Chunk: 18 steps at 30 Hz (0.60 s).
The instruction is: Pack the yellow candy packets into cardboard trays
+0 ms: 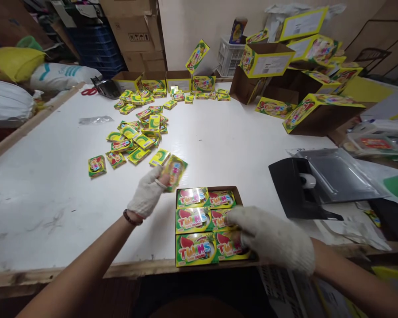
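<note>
Where boxes (pixel 192 220) sit in the carton (pixel 238 196) | labels (pixel 195 251): "TWINS" | hands (pixel 147 192): gloved

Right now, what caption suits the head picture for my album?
Left hand holds one pack, right hand at the box.

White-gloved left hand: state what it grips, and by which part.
The left hand holds a small yellow-and-green cardboard box by its left edge.

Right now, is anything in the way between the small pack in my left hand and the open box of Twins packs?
Nothing visible stands between the small pack in your left hand and the open box. Your right hand covers part of the box's right side, off that path.
</note>
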Tool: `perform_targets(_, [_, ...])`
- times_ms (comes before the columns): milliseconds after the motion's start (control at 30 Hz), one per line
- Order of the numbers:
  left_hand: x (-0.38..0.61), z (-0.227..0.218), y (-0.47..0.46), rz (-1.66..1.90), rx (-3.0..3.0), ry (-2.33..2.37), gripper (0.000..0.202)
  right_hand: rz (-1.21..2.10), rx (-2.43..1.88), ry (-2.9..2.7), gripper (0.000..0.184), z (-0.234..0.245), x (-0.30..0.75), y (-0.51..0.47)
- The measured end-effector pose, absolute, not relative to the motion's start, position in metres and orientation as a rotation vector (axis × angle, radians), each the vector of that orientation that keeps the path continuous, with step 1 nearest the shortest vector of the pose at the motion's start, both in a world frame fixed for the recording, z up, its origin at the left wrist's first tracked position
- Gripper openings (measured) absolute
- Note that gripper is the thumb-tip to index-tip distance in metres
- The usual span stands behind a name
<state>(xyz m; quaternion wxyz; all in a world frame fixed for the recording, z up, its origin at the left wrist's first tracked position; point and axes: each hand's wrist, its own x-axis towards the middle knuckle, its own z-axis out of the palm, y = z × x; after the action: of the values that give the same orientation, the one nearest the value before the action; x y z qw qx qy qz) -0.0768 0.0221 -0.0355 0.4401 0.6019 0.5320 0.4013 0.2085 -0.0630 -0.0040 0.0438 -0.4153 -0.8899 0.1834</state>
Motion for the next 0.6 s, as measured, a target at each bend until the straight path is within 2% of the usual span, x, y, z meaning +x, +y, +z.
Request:
perform_targets(100, [-0.042, -0.004, -0.012, 0.808, 1.708, 1.1, 0.031, 0.31, -1.248, -2.312, 0.042, 0.02, 0.201, -0.044])
perform_targets(200, [-0.022, 0.01, -0.026, 0.671, 1.919, 1.017, 0.025, 0.399, -1.169, -2.402, 0.032, 0.034, 0.195, -0.029])
perform_targets(300, [-0.031, -0.007, -0.005, 0.806, 1.916, 1.131, 0.028, 0.655, -1.442, -2.484, 0.019, 0.031, 0.202, -0.024])
perform_targets(400, [-0.065, -0.038, 0.041, 0.872, 1.951, 1.621, 0.028, 0.811, -1.76, -2.457, 0.021, 0.018, 0.21, -0.028])
perform_targets(500, [-0.1, -0.062, 0.085, 0.67, 1.932, 2.022, 0.028, 0.69, -1.893, -2.558, 0.022, 0.002, 0.206, -0.036])
perform_targets(600, [-0.113, -0.074, 0.108, 0.622, 1.869, 2.065, 0.028, 0.417, -1.783, -2.664, 0.016, -0.013, 0.199, -0.046])
